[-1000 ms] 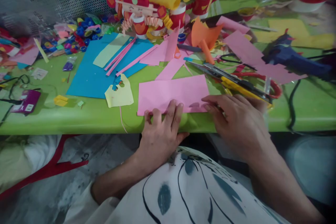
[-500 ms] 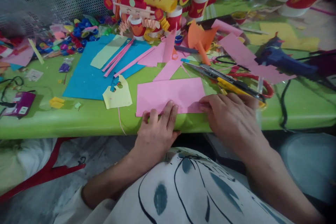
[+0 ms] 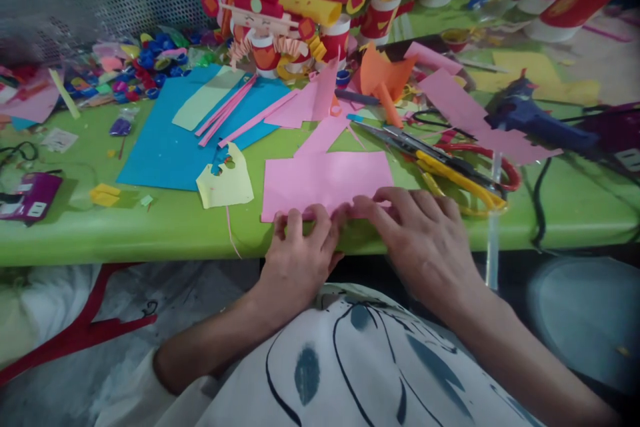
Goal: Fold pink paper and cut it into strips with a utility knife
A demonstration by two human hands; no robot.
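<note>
A rectangle of pink paper (image 3: pixel 327 177) lies at the table's front, its near edge slightly rolled or folded up. My left hand (image 3: pixel 303 247) grips that edge left of its middle, fingertips curled over it. Farther right, my right hand (image 3: pixel 425 240) has thumb and fingers on the same edge, close to the left fingertips. The paper under the fingers is partly hidden. Beyond the right hand lie a yellow-handled cutter knife (image 3: pixel 455 180) and red-handled scissors (image 3: pixel 510 170). A pale yellow paper cut-out (image 3: pixel 233 187) rests to the left.
A blue sheet (image 3: pixel 160 127) holds pink strips (image 3: pixel 225 113). Red paper-cup figures (image 3: pixel 265 53) stand at the back. Blue glue gun (image 3: pixel 540 110) and its cable lie at right. Colourful small pieces (image 3: pixel 150 57) are heaped at back left. The green table (image 3: pixel 150 237) ends near my body.
My right hand has slid left along the paper's near edge, from its right corner toward my left hand. The left fingers have drawn back and curled over the edge.
</note>
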